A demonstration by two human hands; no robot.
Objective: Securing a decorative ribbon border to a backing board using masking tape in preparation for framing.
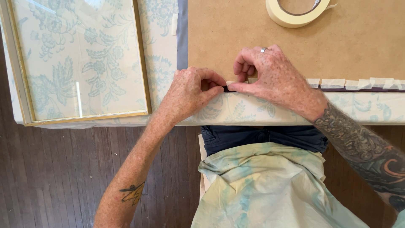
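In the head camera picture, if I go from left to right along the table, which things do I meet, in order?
Gold frame → left hand → right hand → tape pieces along the board edge. The tape roll lies farther back, above the right hand, so it has no clear place in the order.

A table (pixel 236 110) draped in a pale floral cloth (pixel 164 50) stood on dark floorboards. It bore a brown backing board (pixel 358 46) and a gold-edged glazed frame (pixel 80 63)

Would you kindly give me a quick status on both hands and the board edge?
Left hand and right hand pinching a tape strip onto the brown board edge. Taped pieces along the right. Tape roll clear above.
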